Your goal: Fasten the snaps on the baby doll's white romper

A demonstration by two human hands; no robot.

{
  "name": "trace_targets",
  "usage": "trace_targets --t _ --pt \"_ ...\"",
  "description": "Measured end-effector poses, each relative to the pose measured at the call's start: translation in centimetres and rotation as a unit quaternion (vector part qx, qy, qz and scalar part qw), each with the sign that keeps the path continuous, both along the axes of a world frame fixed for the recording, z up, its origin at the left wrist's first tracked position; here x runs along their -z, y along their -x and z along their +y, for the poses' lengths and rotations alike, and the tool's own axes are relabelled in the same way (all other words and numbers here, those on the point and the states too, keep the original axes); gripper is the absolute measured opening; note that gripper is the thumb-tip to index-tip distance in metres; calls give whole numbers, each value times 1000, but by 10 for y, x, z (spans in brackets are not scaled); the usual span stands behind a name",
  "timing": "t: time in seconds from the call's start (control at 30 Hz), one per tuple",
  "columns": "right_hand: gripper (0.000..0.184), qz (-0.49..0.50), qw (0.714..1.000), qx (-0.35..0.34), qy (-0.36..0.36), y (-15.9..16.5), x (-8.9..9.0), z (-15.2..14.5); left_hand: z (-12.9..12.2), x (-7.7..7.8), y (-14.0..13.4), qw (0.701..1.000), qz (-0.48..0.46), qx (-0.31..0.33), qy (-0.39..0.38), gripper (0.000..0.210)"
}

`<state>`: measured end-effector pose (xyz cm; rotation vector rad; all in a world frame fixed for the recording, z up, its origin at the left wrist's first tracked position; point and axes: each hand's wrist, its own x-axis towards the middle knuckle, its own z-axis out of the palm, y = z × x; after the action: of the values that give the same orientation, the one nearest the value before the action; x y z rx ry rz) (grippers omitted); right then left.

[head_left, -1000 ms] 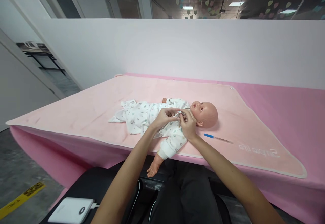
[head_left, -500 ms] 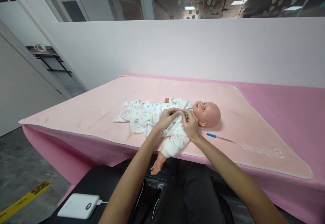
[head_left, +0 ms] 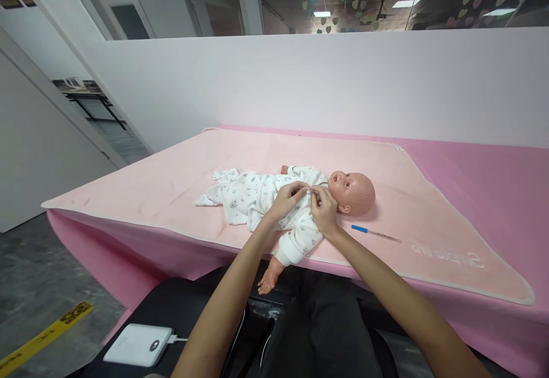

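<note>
A baby doll lies on its back with its head to the right. It wears a white printed baby top and matching trousers. My left hand and my right hand meet at the chest, just below the doll's neck. Both pinch the edge of the top between thumb and fingers; the exact spot they grip is too small to make out. One doll arm hangs over the table's front edge.
A blue-capped thermometer-like stick lies right of my right hand. Under the doll is a peach blanket over a pink tablecloth. A white power bank with a cable rests on a black chair at lower left. A white wall stands behind.
The whole view has shifted slightly, so everything appears a little further right. My fingers have moved slightly at the doll's chest, still pinching the top.
</note>
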<state>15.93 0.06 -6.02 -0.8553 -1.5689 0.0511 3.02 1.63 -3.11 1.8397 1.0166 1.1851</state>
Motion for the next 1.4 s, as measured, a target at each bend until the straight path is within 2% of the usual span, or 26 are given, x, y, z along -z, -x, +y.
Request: trace_targets --t 0.37,0.63,0.8,1.2,1.4 --pt "15 10 1000 3 7 1 4 0 -6 -1 -9 999 16 -42 -6 16" --pt "23 1 1000 3 -11 1 0 -1 -4 -2 -7 992 -112 -5 51 10" --pt "22 -25 1000 3 17 1 -1 -2 -2 -1 -4 983 -168 1 74 17" --pt "7 -4 999 -5 54 0 1 -1 -3 -1 -3 985 -160 -6 66 14" --pt "9 -10 998 -13 67 0 2 0 -2 0 -3 984 -163 -2 69 14"
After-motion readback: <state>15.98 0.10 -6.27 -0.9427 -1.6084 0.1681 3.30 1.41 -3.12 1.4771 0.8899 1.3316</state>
